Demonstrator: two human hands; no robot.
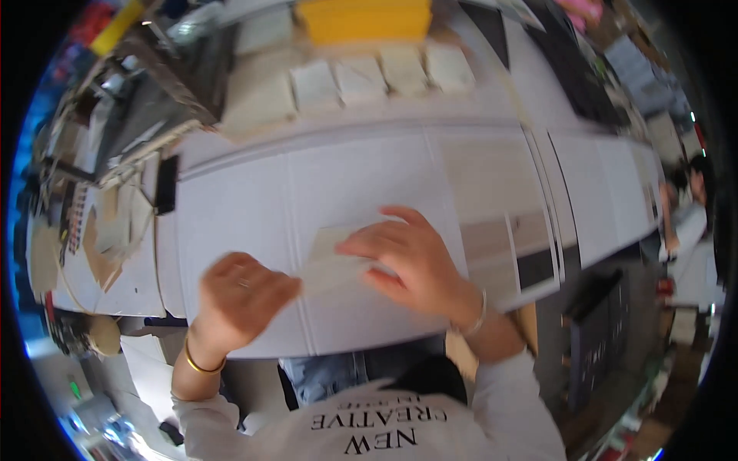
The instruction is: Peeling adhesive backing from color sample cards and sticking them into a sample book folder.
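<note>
A pale, greenish-beige sheet of paper or card (332, 286) lies on the white table in front of me. My right hand (407, 265) is over its right part, palm down, with the fingers spread and apart; I cannot tell whether the fingertips touch it. At the sheet's left edge is my left hand (244, 296), its fingers curled in and smeared by motion. Whatever the left fingers hold, if anything, is hidden.
A yellow bin (365, 21) stands at the back, with several pale stacks (360, 81) in front of it. Beige and dark sheets (492, 177) lie at the right. A dark metal frame (165, 77) stands at the far left. Another person (684, 219) is at the far right.
</note>
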